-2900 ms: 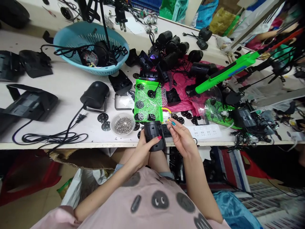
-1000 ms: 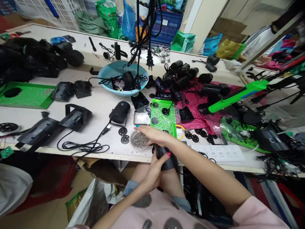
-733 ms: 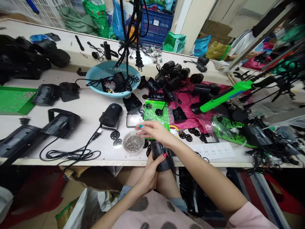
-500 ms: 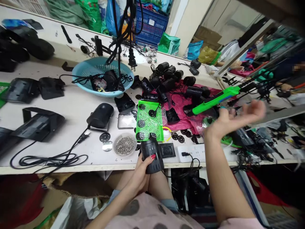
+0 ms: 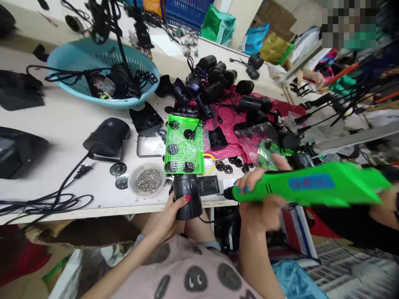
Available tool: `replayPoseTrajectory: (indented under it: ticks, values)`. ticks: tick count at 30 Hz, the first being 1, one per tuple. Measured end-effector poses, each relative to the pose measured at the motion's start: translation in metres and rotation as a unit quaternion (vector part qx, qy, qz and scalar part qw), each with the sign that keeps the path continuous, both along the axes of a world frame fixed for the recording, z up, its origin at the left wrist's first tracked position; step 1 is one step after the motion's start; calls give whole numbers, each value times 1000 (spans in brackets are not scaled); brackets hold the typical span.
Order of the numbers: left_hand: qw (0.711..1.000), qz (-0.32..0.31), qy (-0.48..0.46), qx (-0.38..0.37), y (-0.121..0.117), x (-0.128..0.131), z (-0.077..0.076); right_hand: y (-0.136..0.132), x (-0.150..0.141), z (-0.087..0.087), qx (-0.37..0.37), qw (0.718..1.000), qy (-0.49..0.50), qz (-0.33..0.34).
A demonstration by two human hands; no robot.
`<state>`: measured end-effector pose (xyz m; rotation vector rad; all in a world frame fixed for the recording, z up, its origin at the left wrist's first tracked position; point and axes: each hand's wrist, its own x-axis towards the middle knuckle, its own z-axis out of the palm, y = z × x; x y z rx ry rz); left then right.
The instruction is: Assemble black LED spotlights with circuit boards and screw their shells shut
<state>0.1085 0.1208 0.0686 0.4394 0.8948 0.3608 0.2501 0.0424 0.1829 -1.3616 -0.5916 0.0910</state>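
My left hand (image 5: 171, 214) is closed round a black cylindrical housing with slotted sides (image 5: 188, 197), held at the table's front edge. A cord trails from its lower end. In my right hand (image 5: 264, 199) is a bright green electric screwdriver (image 5: 299, 182), lying sideways with its dark tip pointing left toward the housing, a gap apart from it. Just beyond the housing sits a green perforated tray (image 5: 184, 160) with black discs in it. A round tub of small metal screws (image 5: 149, 180) stands left of the housing. Right of it lies a square black part (image 5: 208, 185).
A light blue plastic basket (image 5: 102, 47) with cords and parts stands at the back left. Several black housings (image 5: 215, 77) are piled near a pink plastic sheet (image 5: 227, 112). A black lamp-like unit (image 5: 107, 139) lies at left. Co-workers' hands (image 5: 316, 79) show at far right.
My right hand has taken hold of the green screwdriver and brought it down, closer to the housing. The view has shifted. My left hand still holds the housing.
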Motion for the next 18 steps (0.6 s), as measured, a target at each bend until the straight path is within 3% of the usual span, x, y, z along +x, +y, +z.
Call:
replayPoseTrajectory:
  ticks: [2,6,14,18]
  values:
    - [1000,-18,-3,9,-2,0,-3,-7,-19,11,-2,1000,-3,-11]
    - [998,-47,-24,21,-7,0,-6,-17,-36,18,-95,994,-26,-37]
    - [996,-69,-3,59,-7,0,1,-6,-38,10,40,998,-25,42]
    - [989,-92,-15,114,-3,1,8,-2,-37,2,28,998,-44,19]
